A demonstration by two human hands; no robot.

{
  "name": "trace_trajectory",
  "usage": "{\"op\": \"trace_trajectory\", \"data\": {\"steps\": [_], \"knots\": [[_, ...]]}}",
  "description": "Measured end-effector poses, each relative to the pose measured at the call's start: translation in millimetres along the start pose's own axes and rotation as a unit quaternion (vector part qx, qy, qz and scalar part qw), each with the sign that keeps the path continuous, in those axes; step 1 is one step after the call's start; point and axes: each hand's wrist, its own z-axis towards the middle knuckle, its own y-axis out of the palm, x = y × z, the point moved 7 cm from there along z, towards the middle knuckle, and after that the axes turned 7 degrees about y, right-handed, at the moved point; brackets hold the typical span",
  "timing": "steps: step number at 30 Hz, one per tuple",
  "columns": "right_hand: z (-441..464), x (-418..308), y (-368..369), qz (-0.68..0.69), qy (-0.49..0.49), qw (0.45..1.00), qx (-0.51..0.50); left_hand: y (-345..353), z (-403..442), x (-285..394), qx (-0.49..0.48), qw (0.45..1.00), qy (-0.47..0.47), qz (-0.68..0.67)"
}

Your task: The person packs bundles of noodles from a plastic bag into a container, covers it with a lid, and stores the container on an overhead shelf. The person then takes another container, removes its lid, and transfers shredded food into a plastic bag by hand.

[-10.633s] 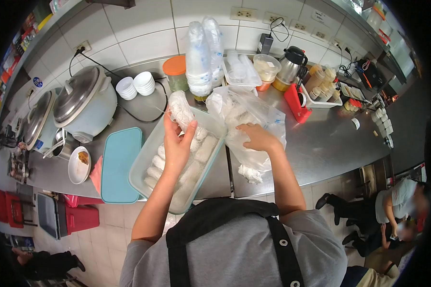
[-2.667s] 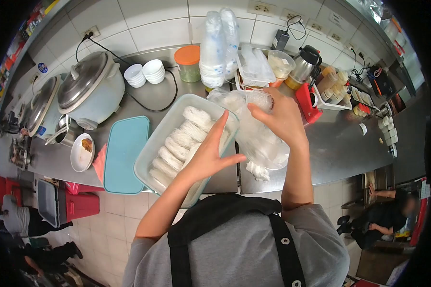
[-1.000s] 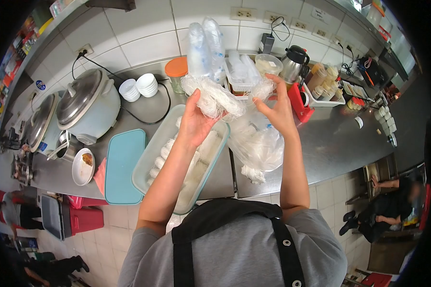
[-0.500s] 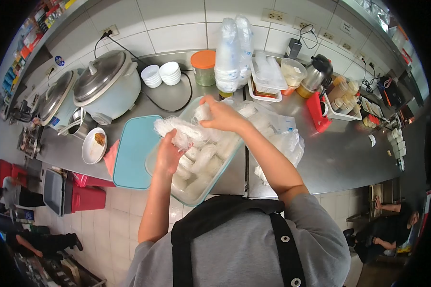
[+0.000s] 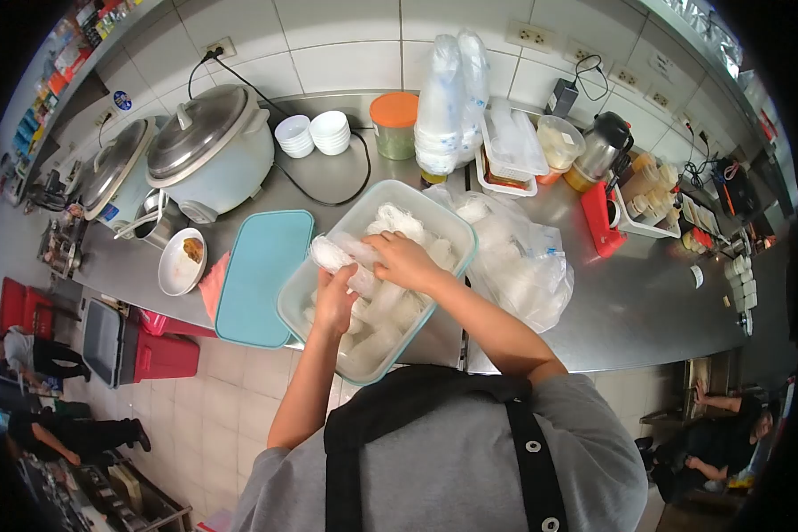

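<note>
My left hand is closed around a white bundle of thin dried noodles, held above a clear plastic tub with a teal rim. From the right, my right hand has its fingers bent onto the right end of the same bundle. Several more pale noodle bundles lie in the tub below and around both hands. The teal lid lies flat on the counter left of the tub. Against the tub's right side rests a clear plastic bag with whitish contents.
Two large lidded cookers, stacked white bowls and an orange-lidded jar stand along the back. Bagged cups rise behind the tub. A food-stained bowl sits left. Other people are at both sides.
My right hand has come down and left from the tub's far side onto the bundle in my left hand. The bundle now looks more compact. The view has shifted slightly.
</note>
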Motion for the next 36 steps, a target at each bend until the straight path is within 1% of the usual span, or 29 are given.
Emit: {"op": "trace_trajectory", "data": {"steps": [1, 2, 4, 7, 8, 10, 13, 14, 16, 17, 18, 20, 21, 23, 24, 26, 27, 28, 29, 31, 32, 34, 35, 36], "knots": [[0.2, 3.5, -0.8, 0.007, 0.004, 1.0, 0.018, -2.0, -1.3, -1.4, 0.012, 1.0, -0.001, -0.004], [-0.1, 12.7, -3.5, 0.015, 0.041, 0.998, 0.046, -4.8, -2.5, -3.2, 0.023, 1.0, -0.004, -0.008], [-5.0, 17.0, -22.9, 0.03, 0.115, 0.988, 0.1, -9.8, -2.6, -8.0, 0.017, 0.999, -0.023, 0.014], [-6.6, 17.8, -44.9, 0.039, 0.153, 0.971, 0.178, -9.4, -6.0, -10.9, 0.01, 0.994, -0.063, 0.086], [-5.3, 10.9, -43.7, 0.02, 0.142, 0.976, 0.164, -7.6, -8.0, -10.8, 0.007, 0.99, -0.079, 0.117], [-5.0, -5.0, -35.7, -0.02, 0.123, 0.983, 0.136, -8.0, -12.0, -10.0, 0.039, 0.989, -0.089, 0.114], [-8.5, -7.0, 22.1, -0.08, 0.059, 0.995, -0.02, -5.6, -24.4, 2.1, 0.081, 0.982, -0.099, 0.135], [-11.4, -6.6, 31.5, -0.059, 0.044, 0.994, -0.081, -7.3, -29.6, 4.7, 0.096, 0.979, -0.101, 0.147], [-11.2, -3.5, 23.8, 0.021, 0.028, 0.995, -0.092, -27.4, -20.1, -6.6, 0.008, 0.967, -0.029, 0.254], [-11.0, -0.3, 18.5, 0.062, 0.021, 0.993, -0.098, -32.1, -18.5, -10.8, -0.036, 0.952, 0.006, 0.305], [-9.0, 2.1, 7.4, 0.095, 0.001, 0.993, -0.074, -30.4, -22.5, -4.9, -0.04, 0.918, 0.048, 0.392], [-1.6, 7.8, -20.1, 0.158, -0.039, 0.986, -0.024, -18.1, -32.2, 14.6, -0.049, 0.823, 0.134, 0.55], [0.2, 12.8, -33.9, 0.133, -0.001, 0.991, -0.006, -3.4, -36.4, 24.9, -0.093, 0.768, 0.141, 0.617], [0.0, 17.3, -60.1, 0.081, 0.073, 0.994, 0.03, 24.8, -40.1, 44.9, -0.176, 0.637, 0.151, 0.735], [1.2, 27.0, -49.7, -0.005, 0.086, 0.996, 0.01, 26.5, -36.3, 37.0, -0.219, 0.616, 0.171, 0.737], [3.0, 52.5, 5.8, -0.042, 0.053, 0.994, -0.085, 19.8, -23.7, 12.6, -0.303, 0.568, 0.213, 0.735], [-2.0, 50.1, 19.1, -0.059, 0.039, 0.989, -0.133, 14.7, -20.3, 7.3, -0.315, 0.581, 0.185, 0.728], [-6.0, 52.2, 18.7, -0.042, 0.042, 0.992, -0.111, 10.4, -15.9, 2.7, -0.327, 0.592, 0.158, 0.719], [-4.1, 55.6, 13.4, -0.04, 0.021, 0.994, -0.101, 8.0, -9.1, -0.9, -0.338, 0.603, 0.134, 0.71], [-9.3, 50.4, -11.3, -0.034, -0.017, 0.995, -0.09, 9.0, -9.9, -0.6, -0.327, 0.599, 0.149, 0.716], [-14.6, 50.4, -30.0, 0.014, -0.006, 0.996, -0.088, 9.8, -13.2, -2.3, -0.322, 0.597, 0.155, 0.718], [-24.9, 29.1, -95.8, 0.109, 0.014, 0.991, -0.079, 16.4, -19.5, 2.0, -0.31, 0.57, 0.161, 0.744], [-28.6, 32.7, -121.0, 0.171, -0.005, 0.985, -0.032, 19.8, -21.8, 6.9, -0.302, 0.556, 0.166, 0.756], [-34.7, 40.0, -145.9, 0.231, -0.026, 0.973, 0.014, 22.4, -25.1, 11.5, -0.295, 0.562, 0.174, 0.753]]}}
